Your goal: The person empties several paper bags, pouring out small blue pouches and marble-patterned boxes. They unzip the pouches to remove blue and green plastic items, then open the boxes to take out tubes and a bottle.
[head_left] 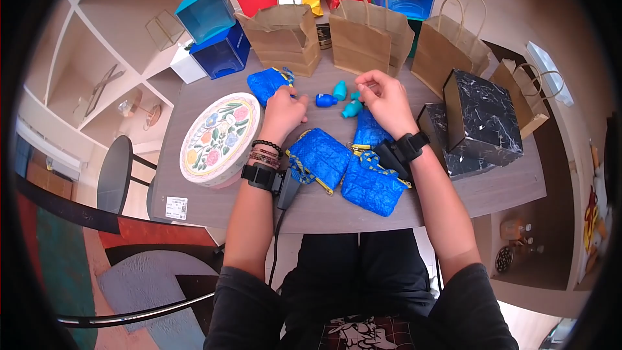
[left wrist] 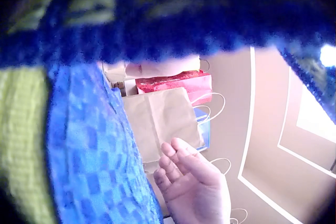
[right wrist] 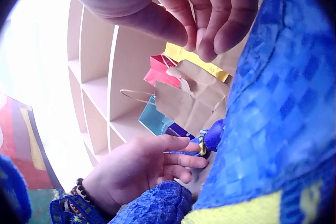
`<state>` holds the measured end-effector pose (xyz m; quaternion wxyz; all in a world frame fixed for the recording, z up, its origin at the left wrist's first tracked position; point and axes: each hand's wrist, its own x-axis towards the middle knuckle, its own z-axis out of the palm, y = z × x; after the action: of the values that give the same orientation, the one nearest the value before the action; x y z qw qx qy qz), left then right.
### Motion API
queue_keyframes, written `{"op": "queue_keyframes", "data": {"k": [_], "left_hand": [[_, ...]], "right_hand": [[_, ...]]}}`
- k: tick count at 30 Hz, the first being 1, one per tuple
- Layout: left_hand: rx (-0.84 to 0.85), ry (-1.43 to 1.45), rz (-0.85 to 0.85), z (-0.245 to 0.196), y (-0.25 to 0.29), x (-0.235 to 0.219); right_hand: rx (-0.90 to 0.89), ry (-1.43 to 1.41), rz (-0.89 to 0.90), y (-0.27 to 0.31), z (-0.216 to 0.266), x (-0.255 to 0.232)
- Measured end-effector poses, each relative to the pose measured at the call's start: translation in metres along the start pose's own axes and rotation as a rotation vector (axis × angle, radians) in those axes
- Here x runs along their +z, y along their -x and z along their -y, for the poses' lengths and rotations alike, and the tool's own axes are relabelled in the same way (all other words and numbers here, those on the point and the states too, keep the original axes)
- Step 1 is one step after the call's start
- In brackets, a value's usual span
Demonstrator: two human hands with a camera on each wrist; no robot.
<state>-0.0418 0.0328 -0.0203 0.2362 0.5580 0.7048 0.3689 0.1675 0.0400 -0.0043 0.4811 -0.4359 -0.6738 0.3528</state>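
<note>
A: In the head view, where do the two hands lie?

B: The left hand (head_left: pixel 289 109) lies left of centre in the upper half of the frame, just beside a crinkled blue pouch (head_left: pixel 264 85). The right hand (head_left: pixel 391 100) lies right of centre at a similar height.

A: And the state of each grip?

B: The left is released; its fingers extend, apart, at lower left of the right wrist view. The right is also released, its fingers loosely bent towards the thumb with nothing visible between them. Whether its fingertips touch the partly hidden teal piece beside them cannot be told.

A: Where are the small bottle-shaped pieces?

B: Between the hands, above mid-frame: a dark blue piece (head_left: pixel 324 100) at left, teal pieces (head_left: pixel 351 109) to its right.

A: What surrounds them?

B: Three further blue pouches (head_left: pixel 319 155) lie from centre to lower right of centre on the table (head_left: pixel 304 212). Brown paper bags (head_left: pixel 282 39) stand across the top, a floral round box (head_left: pixel 221 137) at left, black marbled boxes (head_left: pixel 484 113) at right.
</note>
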Motion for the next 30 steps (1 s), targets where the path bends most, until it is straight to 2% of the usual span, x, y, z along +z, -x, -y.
{"op": "queue_keyframes", "data": {"k": [2,4,5,7,10,11,12,14,15,18,24,30], "left_hand": [[-0.034,0.07,0.055,-0.005,0.004,-0.001],[0.307,0.052,-0.113,-0.004,0.002,0.0],[0.308,0.051,-0.111,-0.004,0.002,0.0],[0.5,0.03,-0.381,-0.004,0.001,-0.004],[0.527,-0.033,-0.479,0.008,-0.01,-0.004],[0.454,-0.056,-0.435,0.012,-0.013,-0.005],[0.454,-0.057,-0.437,0.016,-0.013,-0.001],[0.225,-0.144,-0.325,0.019,-0.013,0.005],[0.139,-0.144,-0.179,0.023,-0.016,0.003],[0.078,-0.193,-0.159,0.022,-0.015,0.006],[0.106,-0.449,-0.082,0.019,-0.011,-0.003],[0.068,-0.537,-0.062,0.018,-0.011,0.001]], "right_hand": [[0.002,-0.002,0.003,0.0,0.001,0.001],[-0.004,-0.002,0.002,0.001,0.002,0.0],[-0.002,-0.003,0.0,0.001,0.002,0.0],[-0.002,-0.011,-0.001,0.001,0.001,0.001],[-0.015,-0.021,0.0,0.001,0.001,0.001],[-0.016,-0.022,0.001,0.001,0.002,0.001],[-0.016,-0.006,0.003,0.002,0.004,0.0],[-0.017,0.011,0.003,0.002,0.005,0.0],[-0.014,0.003,0.0,0.002,0.004,0.0],[-0.011,0.006,0.001,0.002,0.004,-0.001],[-0.017,0.008,-0.001,0.001,0.002,-0.001],[-0.002,-0.001,0.005,0.0,0.0,-0.002]]}}
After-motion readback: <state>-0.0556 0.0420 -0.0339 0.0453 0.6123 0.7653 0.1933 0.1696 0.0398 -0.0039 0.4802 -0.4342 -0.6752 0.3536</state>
